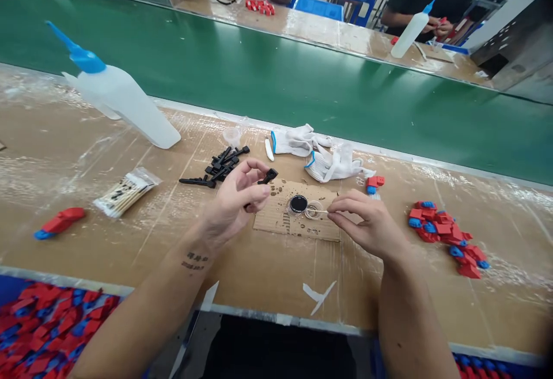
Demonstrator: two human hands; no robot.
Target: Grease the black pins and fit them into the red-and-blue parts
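Observation:
My left hand (239,194) pinches a small black plastic part (268,176) just above a stained cardboard pad (276,223). My right hand (367,220) grips a thin cotton swab (317,211) whose tip rests in a small clear cap (313,211). Beside that cap sits a little dish of black liquid (298,203). A pile of several black parts (220,166) lies behind my left hand.
A white squeeze bottle with a blue nozzle (125,99) lies at the left. A bag of swabs (125,192), white gloves (322,154), red-and-blue parts (447,238), a single red part (60,222) and a green conveyor belt (280,74) surround the work spot. Other people work across the belt.

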